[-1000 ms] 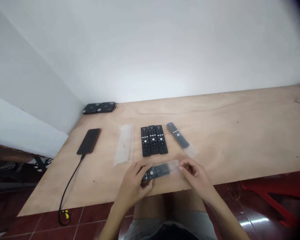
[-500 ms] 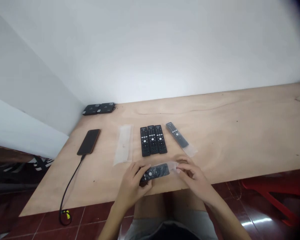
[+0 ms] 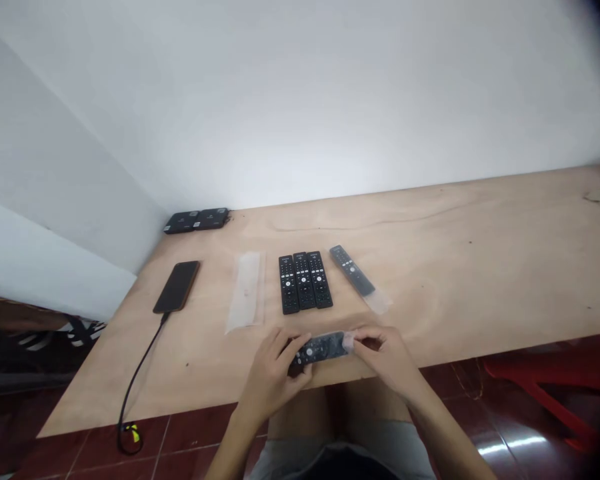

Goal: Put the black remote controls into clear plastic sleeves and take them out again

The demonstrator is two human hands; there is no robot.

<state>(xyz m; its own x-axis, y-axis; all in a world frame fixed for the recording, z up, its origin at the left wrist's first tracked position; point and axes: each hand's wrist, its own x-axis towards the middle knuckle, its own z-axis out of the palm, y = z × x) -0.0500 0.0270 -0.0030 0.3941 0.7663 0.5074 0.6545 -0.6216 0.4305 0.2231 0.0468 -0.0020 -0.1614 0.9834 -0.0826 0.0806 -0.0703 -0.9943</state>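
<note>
Near the table's front edge, a black remote in a clear plastic sleeve (image 3: 325,347) lies crosswise between my hands. My left hand (image 3: 280,363) grips its left end between thumb and fingers. The sleeve's loose right end is pinched by my right hand (image 3: 380,350). Beyond them, three bare black remotes (image 3: 304,281) stand side by side, touching. Another sleeved remote (image 3: 352,270) lies tilted to their right, its sleeve sticking out past its lower end. On their left are flat translucent sleeves (image 3: 246,290).
A dark phone (image 3: 178,287) with a black cable (image 3: 141,363) lies on the wooden table (image 3: 480,280) at the left. Two black boxes (image 3: 196,220) sit at the back left corner by the white wall. A red stool (image 3: 545,387) stands at the lower right.
My left hand and the held remote have shifted slightly right. My right hand's fingers have drawn closer to the remote's end, and less loose sleeve shows between them.
</note>
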